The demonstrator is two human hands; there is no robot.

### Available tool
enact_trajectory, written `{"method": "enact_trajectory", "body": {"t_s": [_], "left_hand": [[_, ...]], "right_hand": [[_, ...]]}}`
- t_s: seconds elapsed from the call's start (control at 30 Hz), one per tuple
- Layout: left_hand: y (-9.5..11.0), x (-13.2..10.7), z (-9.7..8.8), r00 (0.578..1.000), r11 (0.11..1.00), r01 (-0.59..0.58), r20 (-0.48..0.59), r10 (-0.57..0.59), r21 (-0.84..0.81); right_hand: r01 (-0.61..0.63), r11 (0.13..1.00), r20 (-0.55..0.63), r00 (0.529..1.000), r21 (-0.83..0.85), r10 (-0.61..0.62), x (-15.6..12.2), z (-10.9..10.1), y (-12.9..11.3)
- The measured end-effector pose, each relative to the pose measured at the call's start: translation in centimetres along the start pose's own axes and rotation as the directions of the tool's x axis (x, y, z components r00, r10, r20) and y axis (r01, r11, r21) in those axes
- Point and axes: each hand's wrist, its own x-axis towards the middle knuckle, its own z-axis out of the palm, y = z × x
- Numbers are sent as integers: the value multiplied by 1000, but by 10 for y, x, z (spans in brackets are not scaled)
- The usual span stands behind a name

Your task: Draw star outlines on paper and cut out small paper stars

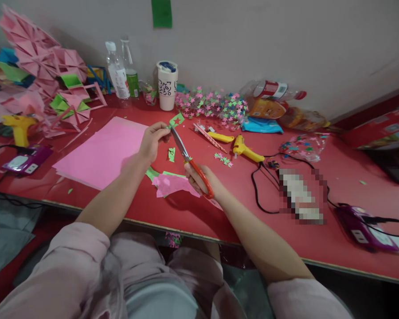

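Note:
Between the fingertips of my left hand (154,138) is a small piece of green paper (177,120) with a star-shaped hole in it. My right hand (202,179) grips orange-handled scissors (199,173), their blades reaching up to the green paper beside my left fingers. Below the blades lies a green paper scrap (171,154). Pink paper scraps (173,185) lie partly over green ones under my hands. To the right of the scissors is a small pile of green and pink paper stars (223,159). A stack of pink paper sheets (103,150) lies left, partly behind my left forearm.
A yellow glue gun (248,149) and a yellow cutter (221,137) lie right of the scissors. Bagged paper stars (213,106), a white tumbler (167,86) and bottles (118,75) line the wall. Purple power strips (365,228) with cables and folded pink paper models (40,62) flank the red table.

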Motion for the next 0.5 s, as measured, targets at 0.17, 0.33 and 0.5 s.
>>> {"method": "enact_trajectory", "body": {"t_s": [0.17,0.33,0.5], "left_hand": [[1,0,0,1000,1000,8,4,-8,-5],[0,-1,0,1000,1000,10,21,-10,11],[-2,-2,2,1000,1000,13,3,-13,18]], "right_hand": [[-15,999,-37,999,37,16,1,3,3],[-32,999,-31,999,43,34,4,2,3],[-50,997,-74,996,58,54,1,4,-1]]}}
